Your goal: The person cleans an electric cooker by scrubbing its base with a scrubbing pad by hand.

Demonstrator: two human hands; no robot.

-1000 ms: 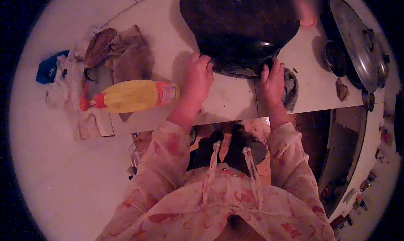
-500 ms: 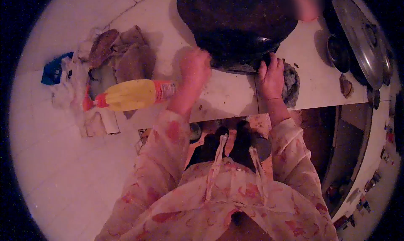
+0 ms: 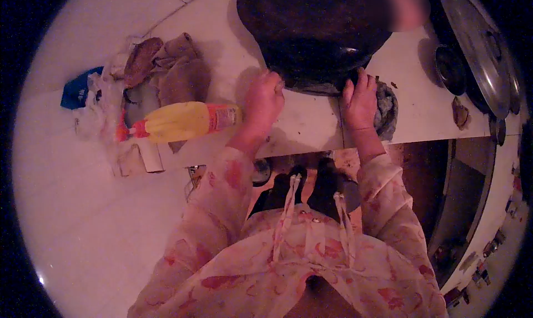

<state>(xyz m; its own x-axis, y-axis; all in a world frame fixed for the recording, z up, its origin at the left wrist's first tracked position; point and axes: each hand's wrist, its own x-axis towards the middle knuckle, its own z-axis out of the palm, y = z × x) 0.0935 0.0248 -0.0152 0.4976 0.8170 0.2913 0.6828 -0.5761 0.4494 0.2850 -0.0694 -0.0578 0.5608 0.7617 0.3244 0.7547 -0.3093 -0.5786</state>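
A large, dark, rounded vessel (image 3: 316, 35), seemingly a black pot or pan, fills the top middle of the head view; its exact kind is hard to make out. My left hand (image 3: 265, 99) is closed beside its lower left edge, with the fingers curled and whatever they hold hidden. At the lower right edge, my right hand (image 3: 361, 102) grips the vessel with bent fingers. A grey, crumpled cloth or scouring pad (image 3: 386, 110) lies just right of my right hand. Left of my left wrist, a yellow bottle with a red cap (image 3: 177, 122) rests on its side.
Brown cloths (image 3: 186, 76), a clear plastic bag (image 3: 97, 110) and a blue packet (image 3: 80, 89) lie on the left of the pale counter (image 3: 311, 126). On the right are a large metal lid (image 3: 483, 51), a small dark bowl (image 3: 449, 70) and a brown scrap (image 3: 459, 114). Open shelves (image 3: 455, 190) show below.
The whole view has shifted slightly. Both hands stay at the lower edge of the dark vessel, with little visible movement between them and it.
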